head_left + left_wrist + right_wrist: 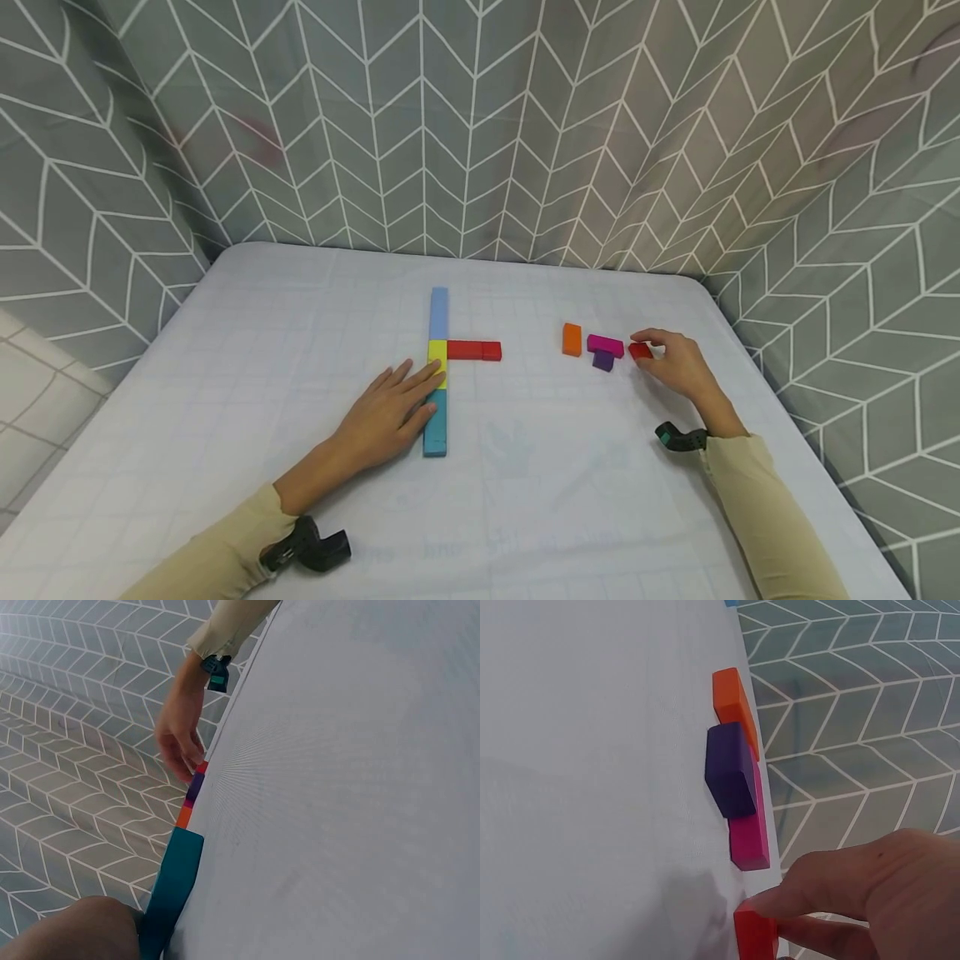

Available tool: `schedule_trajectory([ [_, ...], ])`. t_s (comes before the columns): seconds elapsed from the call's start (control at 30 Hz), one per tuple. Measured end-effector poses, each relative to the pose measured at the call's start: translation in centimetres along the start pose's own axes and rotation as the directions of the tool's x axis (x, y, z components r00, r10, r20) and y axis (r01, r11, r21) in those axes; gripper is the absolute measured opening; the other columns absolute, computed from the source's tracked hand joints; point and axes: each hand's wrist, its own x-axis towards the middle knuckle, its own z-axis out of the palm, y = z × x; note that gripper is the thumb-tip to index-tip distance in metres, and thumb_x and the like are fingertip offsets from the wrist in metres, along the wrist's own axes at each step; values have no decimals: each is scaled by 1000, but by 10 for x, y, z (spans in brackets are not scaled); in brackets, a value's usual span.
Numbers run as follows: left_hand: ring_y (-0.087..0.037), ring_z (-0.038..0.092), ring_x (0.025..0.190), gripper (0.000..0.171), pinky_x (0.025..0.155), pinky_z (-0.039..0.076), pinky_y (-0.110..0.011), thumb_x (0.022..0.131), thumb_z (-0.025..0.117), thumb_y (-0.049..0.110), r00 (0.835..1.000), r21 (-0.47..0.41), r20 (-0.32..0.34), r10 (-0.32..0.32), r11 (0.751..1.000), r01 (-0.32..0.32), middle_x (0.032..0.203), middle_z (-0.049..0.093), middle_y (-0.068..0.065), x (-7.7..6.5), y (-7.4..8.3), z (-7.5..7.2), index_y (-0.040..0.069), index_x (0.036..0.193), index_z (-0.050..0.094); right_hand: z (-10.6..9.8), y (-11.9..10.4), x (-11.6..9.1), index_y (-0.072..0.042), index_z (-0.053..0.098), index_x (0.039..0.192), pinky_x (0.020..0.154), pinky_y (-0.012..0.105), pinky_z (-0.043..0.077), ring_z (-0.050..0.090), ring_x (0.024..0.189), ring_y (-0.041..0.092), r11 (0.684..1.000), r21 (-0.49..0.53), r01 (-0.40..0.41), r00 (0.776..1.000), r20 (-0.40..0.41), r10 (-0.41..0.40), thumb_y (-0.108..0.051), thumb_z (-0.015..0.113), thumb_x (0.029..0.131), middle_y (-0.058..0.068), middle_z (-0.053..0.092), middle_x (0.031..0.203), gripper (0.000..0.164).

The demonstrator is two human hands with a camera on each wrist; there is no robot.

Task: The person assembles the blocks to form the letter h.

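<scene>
In the head view a light blue block [439, 312], a yellow block [437, 350] and a teal block [436, 440] lie end to end in a straight column. Two red blocks, a longer one [465, 350] and a shorter one [492, 351], extend rightward from the yellow one. My left hand [382, 417] rests with extended fingers over the yellow and teal blocks, partly covering them. On the right, my right hand [678, 367] pinches a small red block [640, 350] between thumb and fingers; the right wrist view shows this red block [754, 934] under the fingertips.
Left of the right hand lie an orange block [572, 339], a magenta block [604, 344] and a purple block [603, 361] close against the magenta one. A white cloth covers the table [525, 500]. Grey patterned curtains [465, 125] hang behind it and at both sides.
</scene>
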Motion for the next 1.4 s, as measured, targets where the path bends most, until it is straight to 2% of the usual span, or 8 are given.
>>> schedule_trajectory([
  [0.2,-41,30,151,54,120,21,-61,108,57,34,1000,3,-14,9,1000,-9,163,40,-5,2,0,-1,12,156,50,-2,3,2,5,65,132,89,60,52,56,112,49,1000,-3,13,1000,26,-13,0,67,93,31,63,126,39],
  [0.83,-41,28,151,54,120,20,-62,108,56,34,1000,0,2,5,1000,-5,164,39,-5,1,0,1,12,157,48,3,7,1,5,65,132,93,59,51,60,111,46,1000,19,3,1000,2,-3,1,72,95,27,66,122,38],
  [1.4,-41,28,151,55,121,19,-62,108,57,34,1000,5,17,-15,1000,15,164,39,-5,1,2,-1,12,157,48,4,8,3,6,66,129,91,60,51,59,110,46,1000,1,13,999,-30,-13,-2,72,96,27,67,118,34],
])
